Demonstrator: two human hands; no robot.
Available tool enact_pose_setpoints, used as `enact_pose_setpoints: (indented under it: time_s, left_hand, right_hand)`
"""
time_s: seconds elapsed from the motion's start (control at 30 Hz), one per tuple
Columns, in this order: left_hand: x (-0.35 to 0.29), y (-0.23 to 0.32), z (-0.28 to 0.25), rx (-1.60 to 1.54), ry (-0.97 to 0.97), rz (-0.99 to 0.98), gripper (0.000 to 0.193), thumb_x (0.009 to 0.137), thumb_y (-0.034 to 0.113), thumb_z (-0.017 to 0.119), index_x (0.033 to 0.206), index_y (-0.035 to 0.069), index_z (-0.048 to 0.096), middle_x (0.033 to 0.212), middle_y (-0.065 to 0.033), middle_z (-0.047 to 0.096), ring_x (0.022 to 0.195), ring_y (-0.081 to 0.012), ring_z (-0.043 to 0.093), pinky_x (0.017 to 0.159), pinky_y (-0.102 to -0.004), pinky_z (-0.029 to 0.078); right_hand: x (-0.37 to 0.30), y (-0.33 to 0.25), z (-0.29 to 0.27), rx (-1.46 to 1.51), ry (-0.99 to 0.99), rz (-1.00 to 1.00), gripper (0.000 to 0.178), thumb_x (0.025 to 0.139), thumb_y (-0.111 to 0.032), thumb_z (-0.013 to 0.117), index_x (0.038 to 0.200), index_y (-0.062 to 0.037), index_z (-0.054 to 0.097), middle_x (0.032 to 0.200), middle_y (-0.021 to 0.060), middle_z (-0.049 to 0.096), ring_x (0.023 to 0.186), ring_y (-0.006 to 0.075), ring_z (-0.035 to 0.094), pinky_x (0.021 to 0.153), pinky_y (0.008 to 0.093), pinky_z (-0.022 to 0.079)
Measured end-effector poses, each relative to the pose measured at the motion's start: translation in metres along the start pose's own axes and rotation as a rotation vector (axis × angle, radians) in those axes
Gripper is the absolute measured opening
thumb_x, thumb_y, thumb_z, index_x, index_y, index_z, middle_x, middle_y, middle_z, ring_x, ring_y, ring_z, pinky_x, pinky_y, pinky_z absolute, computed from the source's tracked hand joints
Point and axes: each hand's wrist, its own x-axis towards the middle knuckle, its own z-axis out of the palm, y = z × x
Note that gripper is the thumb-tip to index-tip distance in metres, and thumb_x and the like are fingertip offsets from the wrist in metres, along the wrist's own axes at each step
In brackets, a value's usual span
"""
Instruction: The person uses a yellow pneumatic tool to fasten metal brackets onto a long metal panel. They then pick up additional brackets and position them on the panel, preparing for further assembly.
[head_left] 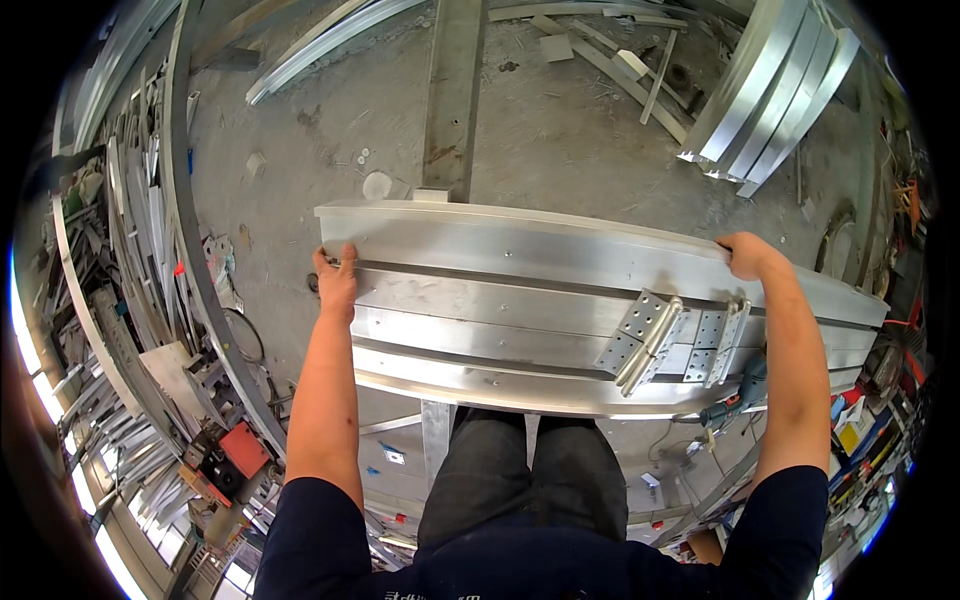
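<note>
Several long aluminium profiles lie side by side in front of me, running left to right. My left hand [338,282] is closed at the left end of the farthest aluminium profile [560,240], its thumb on the metal and some fingertips hidden past the end. Toward the other end, my right hand [748,257] wraps over that profile's far edge, with its fingers partly hidden behind it. Silver hinges with drilled leaves, one group [642,340] and another [717,343], rest on the nearer profiles. A teal power tool [738,397] sits by the near edge, partly behind my right forearm.
A metal beam [455,100] supports the profiles and runs away from me. Stacked profiles [775,90] stand at the far right. Racks of metal lengths [130,200] line the left side. Offcuts [610,65] litter the far floor. Tools and boxes [860,430] crowd the right.
</note>
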Motion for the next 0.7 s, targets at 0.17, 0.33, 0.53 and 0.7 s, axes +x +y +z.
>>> enact_pose_setpoints:
  time_s: [0.17, 0.33, 0.53, 0.7]
  left_hand:
    - [0.004, -0.006, 0.0, 0.002, 0.036, -0.003, 0.073, 0.084, 0.052, 0.066, 0.131, 0.002, 0.039, 0.126, -0.0208, 0.052, 0.114, -0.0297, 0.051, 0.097, -0.0365, 0.039]
    - [0.008, -0.006, 0.007, 0.167, 0.042, 0.013, 0.077, 0.087, 0.053, 0.06, 0.135, -0.001, 0.037, 0.134, -0.024, 0.046, 0.124, -0.0356, 0.045, 0.103, -0.0406, 0.036]
    - [0.031, -0.036, -0.001, 0.072, -0.036, -0.023, 0.085, 0.086, 0.054, 0.06, 0.141, -0.004, 0.028, 0.134, -0.021, 0.045, 0.119, -0.0304, 0.047, 0.101, -0.039, 0.037]
    - [0.03, -0.023, -0.005, -0.061, -0.073, 0.068, 0.083, 0.085, 0.051, 0.065, 0.138, -0.004, 0.032, 0.13, -0.0192, 0.046, 0.115, -0.0279, 0.047, 0.1, -0.0369, 0.037]
  right_hand:
    - [-0.005, -0.002, 0.003, -0.055, 0.039, 0.016, 0.052, 0.074, 0.0, 0.055, 0.125, -0.0083, 0.056, 0.119, 0.0184, 0.061, 0.112, 0.0358, 0.055, 0.094, 0.0387, 0.046]
    - [-0.076, -0.09, -0.014, 0.29, 0.569, -0.333, 0.067, 0.072, 0.002, 0.062, 0.137, -0.0079, 0.046, 0.125, 0.0154, 0.058, 0.117, 0.0301, 0.055, 0.1, 0.0355, 0.043]
    - [-0.225, -0.255, -0.024, 0.725, 0.345, -1.444, 0.025, 0.078, -0.014, 0.062, 0.101, -0.0021, 0.062, 0.088, 0.0086, 0.059, 0.083, 0.0273, 0.058, 0.084, 0.0402, 0.046]
    - [-0.3, -0.298, -0.025, 0.798, 0.716, -1.643, 0.035, 0.084, -0.017, 0.048, 0.116, -0.0059, 0.058, 0.063, -0.0008, 0.042, 0.058, 0.0173, 0.047, 0.061, 0.0302, 0.04]
